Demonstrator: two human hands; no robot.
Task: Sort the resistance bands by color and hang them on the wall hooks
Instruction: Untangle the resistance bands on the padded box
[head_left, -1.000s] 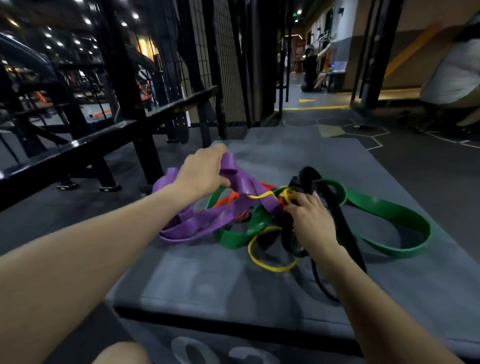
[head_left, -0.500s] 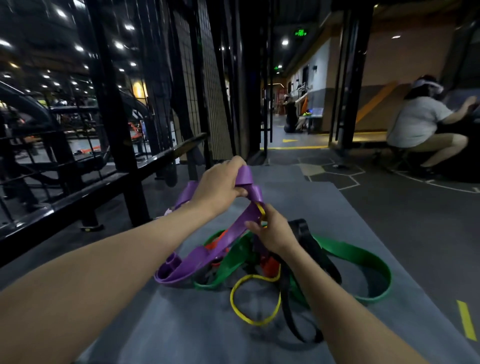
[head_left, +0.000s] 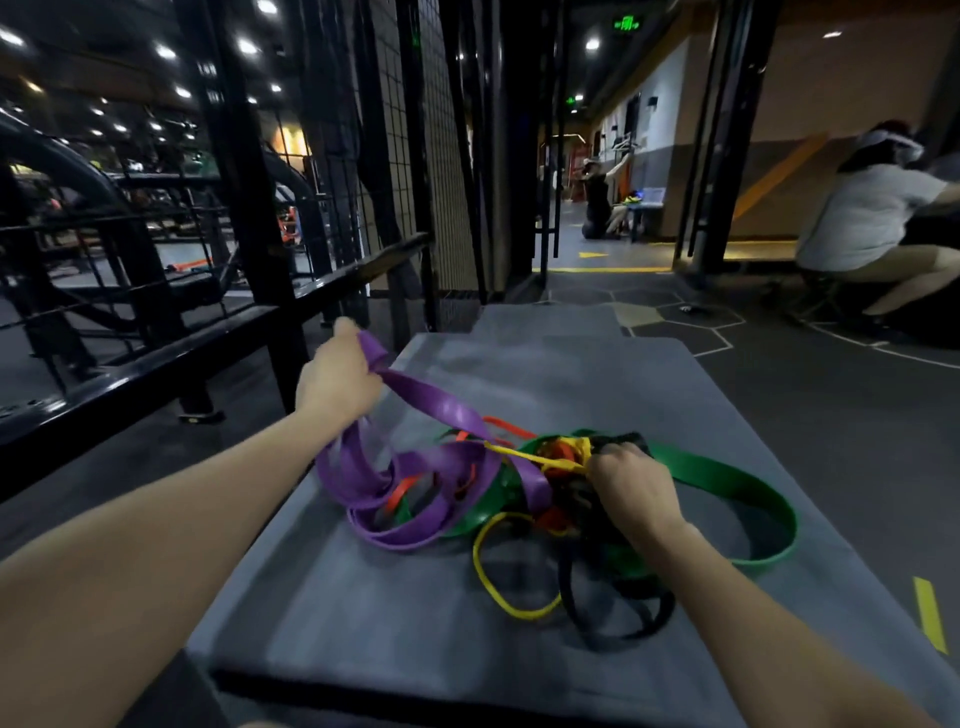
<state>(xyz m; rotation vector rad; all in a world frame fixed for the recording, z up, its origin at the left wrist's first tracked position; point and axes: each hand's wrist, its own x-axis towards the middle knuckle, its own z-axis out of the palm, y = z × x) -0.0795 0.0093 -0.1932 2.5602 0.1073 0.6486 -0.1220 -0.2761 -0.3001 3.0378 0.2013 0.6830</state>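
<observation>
On the grey mat (head_left: 363, 597) lie one purple band (head_left: 447, 410), one green band (head_left: 727, 480), one yellow band (head_left: 498, 597), plus tangled orange (head_left: 506, 427) and black bands (head_left: 623, 618), count unclear.

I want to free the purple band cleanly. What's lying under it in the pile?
Under the purple band show orange and green bands; a yellow band crosses over it. How they loop beneath is hidden by the tangle.

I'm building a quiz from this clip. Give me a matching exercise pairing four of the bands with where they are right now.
Things:
1. purple band
2. green band
3. yellow band
4. black band

Places:
A. widest loop, spreading right of the pile
B. gripped and lifted by the left hand
C. thin loop at the pile's near edge, also stretched up to the right hand
D. dark loops on the mat, below the right wrist

Pairs: 1-B, 2-A, 3-C, 4-D
</observation>
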